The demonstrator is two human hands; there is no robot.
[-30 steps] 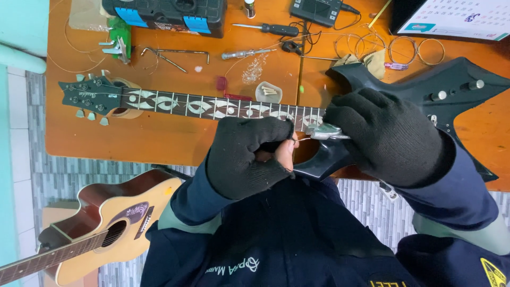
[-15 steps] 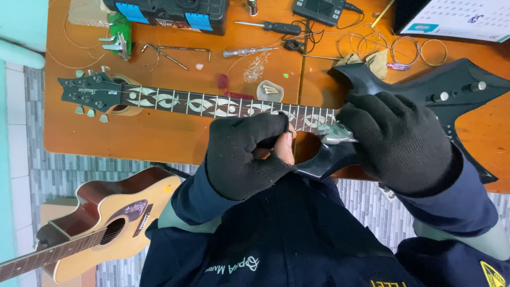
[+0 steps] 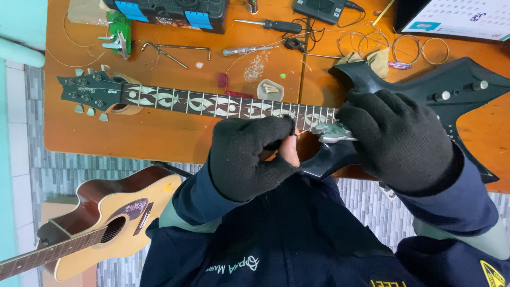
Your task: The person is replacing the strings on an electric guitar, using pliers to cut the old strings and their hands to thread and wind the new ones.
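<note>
Currently, the left hand (image 3: 249, 157) curls at the electric guitar (image 3: 223, 103) neck near the table (image 3: 159, 135) edge, while the right hand (image 3: 398, 138) pinches a silvery tool (image 3: 332, 133).

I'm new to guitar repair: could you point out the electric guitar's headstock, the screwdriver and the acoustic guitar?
headstock (image 3: 90, 91): head view, middle, between tuners.
screwdriver (image 3: 284, 25): head view, black handle.
acoustic guitar (image 3: 106, 204): head view, pale top.

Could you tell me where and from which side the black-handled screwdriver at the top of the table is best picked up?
Grip the black-handled screwdriver by its thick handle at the right end, coming straight down from above. It lies flat, and the handle is its widest part; the thin shaft points left. Cables lie close beside the handle's right end, so pinch across its width.
</note>
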